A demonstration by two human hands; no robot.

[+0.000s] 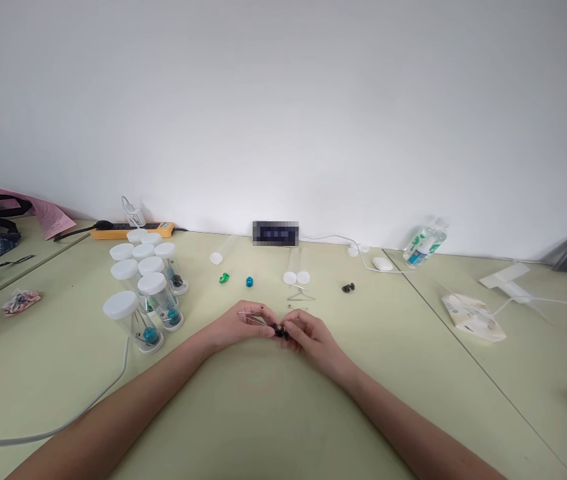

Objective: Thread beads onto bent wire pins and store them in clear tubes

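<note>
My left hand (240,325) and my right hand (314,339) meet over the table, fingers pinched on a small dark part (280,331) between them. Thin metal rods (249,315) stick out leftward from it across the left fingers. The part's exact kind is too small to make out. Just beyond the hands lie more thin metal rods (301,297). Farther out are a shiny blue bead-like piece (249,282), a green piece (224,277) and small black pieces (348,288).
Several clear tubes with white caps (121,305) stand at left, some with blue pieces inside. A yellow power strip (108,231), dark clock-like box (276,234), clear tubes (296,263), white mouse-shaped object (382,264) and bottle (426,245) line the wall. A cable (98,393) crosses the left side.
</note>
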